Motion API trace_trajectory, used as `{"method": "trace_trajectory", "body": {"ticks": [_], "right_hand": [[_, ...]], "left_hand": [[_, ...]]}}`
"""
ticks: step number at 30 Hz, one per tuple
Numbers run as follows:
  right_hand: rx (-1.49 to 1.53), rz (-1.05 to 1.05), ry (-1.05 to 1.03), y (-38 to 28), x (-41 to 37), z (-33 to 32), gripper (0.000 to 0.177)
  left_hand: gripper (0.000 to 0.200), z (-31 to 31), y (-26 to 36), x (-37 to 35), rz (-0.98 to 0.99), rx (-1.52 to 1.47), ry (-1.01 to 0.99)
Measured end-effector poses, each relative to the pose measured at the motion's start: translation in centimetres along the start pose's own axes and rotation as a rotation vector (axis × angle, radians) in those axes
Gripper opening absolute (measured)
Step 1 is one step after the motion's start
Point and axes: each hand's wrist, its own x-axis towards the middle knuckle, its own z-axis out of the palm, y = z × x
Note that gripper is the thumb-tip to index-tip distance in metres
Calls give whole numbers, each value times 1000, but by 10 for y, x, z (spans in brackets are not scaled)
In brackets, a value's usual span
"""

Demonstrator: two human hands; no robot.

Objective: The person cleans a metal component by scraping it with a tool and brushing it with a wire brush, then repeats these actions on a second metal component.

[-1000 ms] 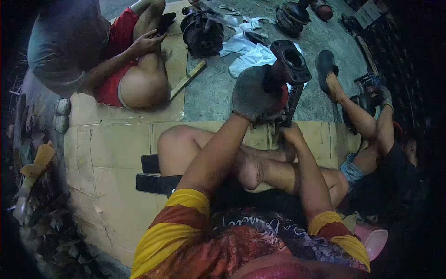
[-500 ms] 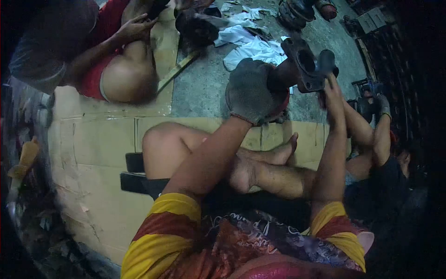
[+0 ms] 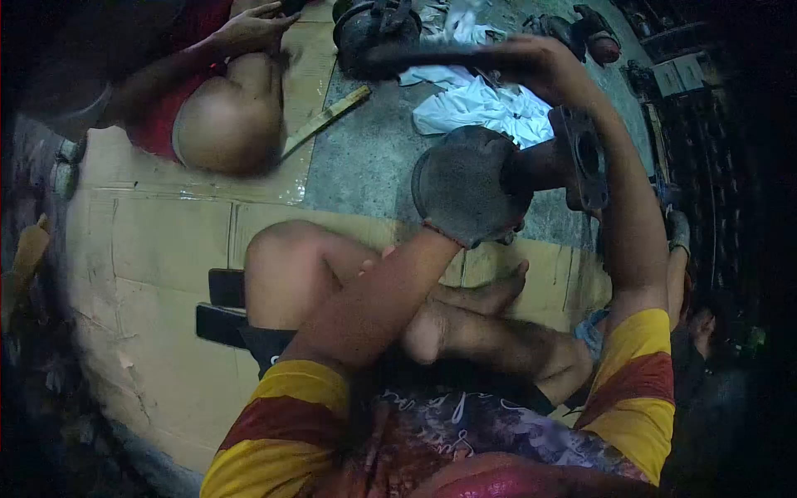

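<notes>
My left hand [image 3: 466,187], in a grey glove, grips a dark metal casting with a square flange [image 3: 586,158] and holds it over the concrete floor in front of my crossed legs. The flange face with its round bore points right. My bare right hand [image 3: 535,60] is raised above the casting, closed around a dark bar-shaped tool [image 3: 415,55] that reaches out to the left. My right forearm runs down past the flange's right side.
Flattened cardboard [image 3: 158,249] covers the floor under me. A second person [image 3: 224,124] in red shorts squats at the upper left. White rags [image 3: 477,104], a wood strip [image 3: 325,121] and dark machine parts [image 3: 374,23] lie on the concrete. Another person's gloved hand [image 3: 677,232] is at the right.
My right hand rose from low beside the casting to above it, now gripping the dark tool. The casting turned so its flange faces right. My left hand kept its grip.
</notes>
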Motion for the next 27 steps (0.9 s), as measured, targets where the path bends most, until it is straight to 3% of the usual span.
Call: {"method": "trace_trajectory", "body": {"ticks": [5,6,10,12,13,15,17,19,22,24,27], "right_hand": [[150,225,121,44,31,38,40],[401,255,163,61,24,57,40],[389,238,188,79,-14,78,40],[522,357,270,76,-30,75,44],[524,362,272,78,-36,69,44],[250,445,88,80,-44,54,47],[188,419,98,76,-47,45,47],[49,234,149,72,-40,39,47],[73,160,152,40,-2,22,47],[148,190,159,52,14,37,47],[293,231,164,70,19,64,48]], "left_hand": [[43,6,-8,-3,25,-32,16],[43,7,-10,-2,65,-31,75],[41,-1,-7,-1,-7,-30,11],[40,0,-7,-2,3,-44,-6],[40,1,-7,-2,3,-46,-11],[39,2,-5,-2,-14,-6,24],[39,3,-5,-2,-10,9,25],[39,5,-2,-2,-10,21,24],[35,9,0,-4,-37,-62,10],[41,10,-3,-4,61,28,99],[43,7,-7,-1,40,-34,34]]}}
